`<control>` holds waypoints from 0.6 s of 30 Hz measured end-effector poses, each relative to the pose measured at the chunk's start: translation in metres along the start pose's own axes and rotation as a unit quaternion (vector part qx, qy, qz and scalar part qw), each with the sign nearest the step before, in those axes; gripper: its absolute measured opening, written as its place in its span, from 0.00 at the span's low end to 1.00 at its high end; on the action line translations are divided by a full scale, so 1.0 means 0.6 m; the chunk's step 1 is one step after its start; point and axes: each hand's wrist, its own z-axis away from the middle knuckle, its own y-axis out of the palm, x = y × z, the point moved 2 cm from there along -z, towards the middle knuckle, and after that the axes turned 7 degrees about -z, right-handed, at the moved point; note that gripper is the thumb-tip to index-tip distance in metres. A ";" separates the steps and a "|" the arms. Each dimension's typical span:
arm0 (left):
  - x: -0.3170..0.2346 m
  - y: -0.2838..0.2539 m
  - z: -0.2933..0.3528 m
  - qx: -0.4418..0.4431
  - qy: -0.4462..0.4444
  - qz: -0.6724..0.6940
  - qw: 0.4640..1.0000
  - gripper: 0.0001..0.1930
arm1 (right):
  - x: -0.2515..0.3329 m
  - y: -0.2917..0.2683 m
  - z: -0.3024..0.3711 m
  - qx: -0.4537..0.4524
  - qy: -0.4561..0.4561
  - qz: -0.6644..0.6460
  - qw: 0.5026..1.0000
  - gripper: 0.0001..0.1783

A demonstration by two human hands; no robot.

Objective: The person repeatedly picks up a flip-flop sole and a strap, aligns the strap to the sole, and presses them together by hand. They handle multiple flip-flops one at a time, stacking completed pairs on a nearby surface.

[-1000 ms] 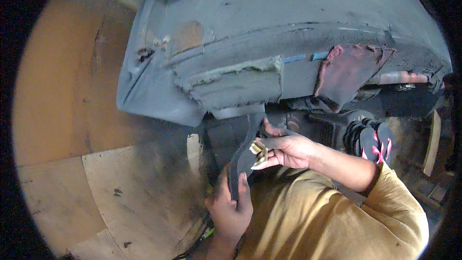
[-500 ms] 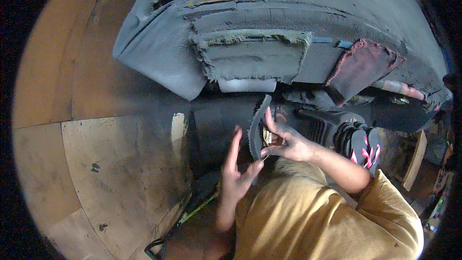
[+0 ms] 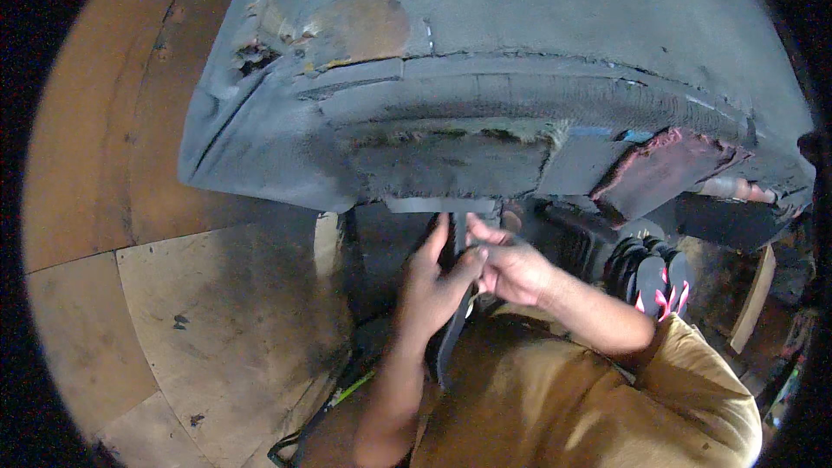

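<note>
One camera sits on the person's head and looks straight down, close to both hands, with the wooden floor (image 3: 199,312) far below.

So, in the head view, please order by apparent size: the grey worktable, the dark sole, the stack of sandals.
1. grey worktable, by far largest.
2. dark sole and stack of sandals look similar; hands hide part of the sole, so unranked.

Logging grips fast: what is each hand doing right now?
Left hand: closed on the dark sole piece.
Right hand: pinching the same sole piece.
</note>
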 end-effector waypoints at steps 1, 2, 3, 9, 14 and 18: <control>-0.001 0.003 -0.013 0.018 0.018 0.035 0.999 0.31 | 0.011 -0.001 -0.003 0.026 -0.004 0.014 1.000 0.11; -0.002 0.007 -0.016 0.031 0.028 0.054 0.998 0.33 | 0.019 -0.006 -0.003 -0.028 -0.008 0.066 0.997 0.11; 0.003 0.011 -0.015 0.052 -0.015 0.108 0.993 0.33 | 0.025 -0.006 -0.001 -0.041 0.005 0.093 0.995 0.15; 0.048 0.034 0.061 0.027 0.043 0.298 0.953 0.37 | 0.023 0.021 0.037 -0.087 -0.006 0.298 0.951 0.22; 0.097 0.060 0.092 0.009 0.089 0.349 0.933 0.36 | 0.013 0.049 0.053 -0.019 -0.133 0.455 0.880 0.33; 0.116 0.077 0.101 0.008 0.091 0.428 0.899 0.33 | 0.009 0.067 0.081 0.013 -0.247 0.715 0.653 0.42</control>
